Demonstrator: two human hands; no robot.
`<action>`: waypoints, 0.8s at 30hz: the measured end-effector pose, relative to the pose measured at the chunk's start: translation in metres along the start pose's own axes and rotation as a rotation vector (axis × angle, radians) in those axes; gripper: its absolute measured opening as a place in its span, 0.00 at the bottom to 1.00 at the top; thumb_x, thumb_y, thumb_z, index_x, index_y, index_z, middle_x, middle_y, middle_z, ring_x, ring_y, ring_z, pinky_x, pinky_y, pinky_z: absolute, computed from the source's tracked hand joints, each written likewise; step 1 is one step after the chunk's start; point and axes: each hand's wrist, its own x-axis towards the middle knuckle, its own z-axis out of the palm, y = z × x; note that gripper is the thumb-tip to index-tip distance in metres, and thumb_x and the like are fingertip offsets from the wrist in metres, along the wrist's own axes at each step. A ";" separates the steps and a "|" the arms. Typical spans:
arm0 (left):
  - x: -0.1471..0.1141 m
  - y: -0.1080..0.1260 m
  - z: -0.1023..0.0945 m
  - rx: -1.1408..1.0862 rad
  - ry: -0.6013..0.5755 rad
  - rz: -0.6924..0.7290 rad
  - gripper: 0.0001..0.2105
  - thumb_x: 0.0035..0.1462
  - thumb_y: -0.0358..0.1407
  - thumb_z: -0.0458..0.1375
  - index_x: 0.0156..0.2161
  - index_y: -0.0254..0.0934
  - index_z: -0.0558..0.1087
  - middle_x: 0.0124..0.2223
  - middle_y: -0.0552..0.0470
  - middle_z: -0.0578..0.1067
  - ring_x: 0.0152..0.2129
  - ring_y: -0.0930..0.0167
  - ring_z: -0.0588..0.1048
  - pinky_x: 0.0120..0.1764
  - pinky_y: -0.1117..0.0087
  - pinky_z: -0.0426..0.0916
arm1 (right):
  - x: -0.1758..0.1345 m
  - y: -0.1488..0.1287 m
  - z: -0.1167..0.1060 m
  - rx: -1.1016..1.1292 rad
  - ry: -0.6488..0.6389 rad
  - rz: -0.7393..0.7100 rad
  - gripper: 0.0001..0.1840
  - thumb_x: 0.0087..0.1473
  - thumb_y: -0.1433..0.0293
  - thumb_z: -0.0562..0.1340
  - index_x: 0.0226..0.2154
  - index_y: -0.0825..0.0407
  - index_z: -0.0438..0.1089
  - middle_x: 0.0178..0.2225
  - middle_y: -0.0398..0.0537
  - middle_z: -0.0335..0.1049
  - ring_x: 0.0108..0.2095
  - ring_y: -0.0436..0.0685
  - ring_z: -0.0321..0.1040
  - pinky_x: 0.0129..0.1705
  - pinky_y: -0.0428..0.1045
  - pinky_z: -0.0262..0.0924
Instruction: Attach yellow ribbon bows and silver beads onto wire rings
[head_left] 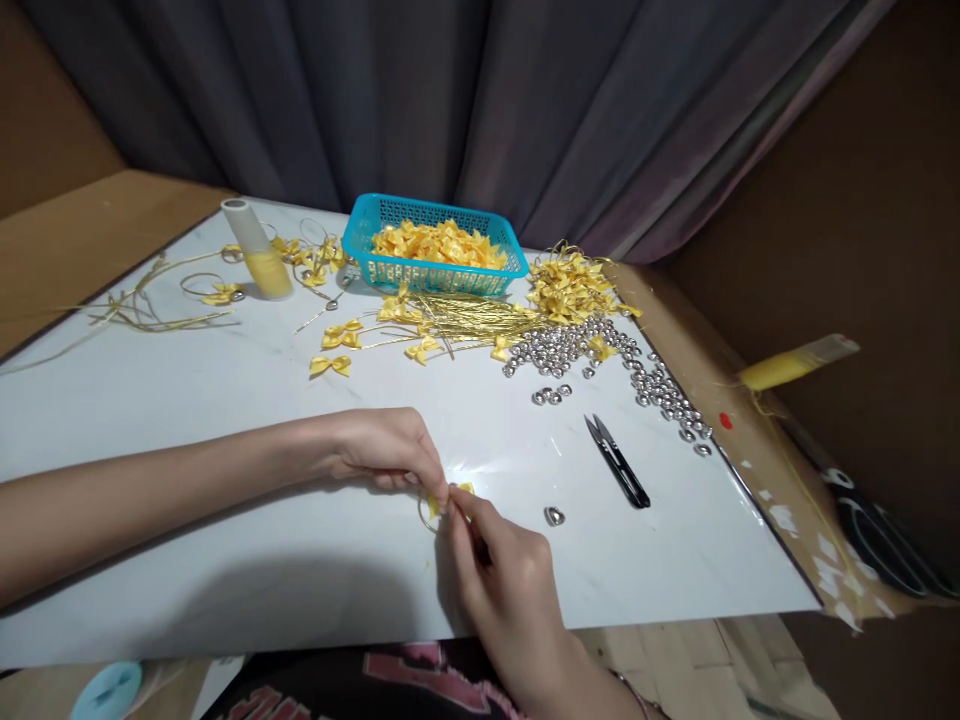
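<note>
Near the front of the white board, my left hand (394, 447) and my right hand (511, 572) meet fingertip to fingertip. Between them is a small yellow ribbon bow (466, 489), partly covered by the fingers. A thin gold cord (424, 515) curves out below my left hand. Both hands are closed in a pinch; exactly which part each one grips is hidden. To the right of my right hand lies a single silver heart-shaped bead (554, 516), and beyond it a pair of black thread snips (617, 462).
A teal basket (442, 278) full of yellow bows stands at the back. Before it lie gold cords (480, 318), loose bows (330, 366) and many silver beads (555, 348). A yellow-filled tube (266, 265) stands left. Scissors (885, 540) lie beyond the board's right edge.
</note>
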 end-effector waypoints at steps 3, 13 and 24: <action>-0.002 0.000 0.001 -0.012 0.005 -0.010 0.07 0.37 0.32 0.63 0.17 0.31 0.72 0.11 0.62 0.55 0.11 0.81 0.48 0.16 0.74 0.38 | -0.001 -0.001 0.001 0.087 0.030 0.082 0.14 0.57 0.76 0.52 0.36 0.62 0.73 0.20 0.47 0.73 0.16 0.48 0.65 0.19 0.43 0.59; -0.001 0.001 0.001 -0.001 0.010 -0.002 0.08 0.38 0.32 0.63 0.15 0.31 0.70 0.11 0.61 0.57 0.11 0.81 0.50 0.17 0.73 0.39 | -0.001 -0.004 -0.001 0.173 0.009 0.201 0.14 0.56 0.75 0.54 0.34 0.60 0.76 0.18 0.45 0.71 0.15 0.46 0.61 0.18 0.41 0.57; -0.003 0.001 0.002 0.076 0.020 0.013 0.10 0.39 0.33 0.61 0.14 0.33 0.68 0.11 0.61 0.58 0.11 0.80 0.51 0.17 0.73 0.42 | -0.001 -0.004 0.000 0.155 0.013 0.215 0.15 0.56 0.74 0.54 0.34 0.60 0.76 0.18 0.45 0.71 0.15 0.47 0.61 0.18 0.41 0.57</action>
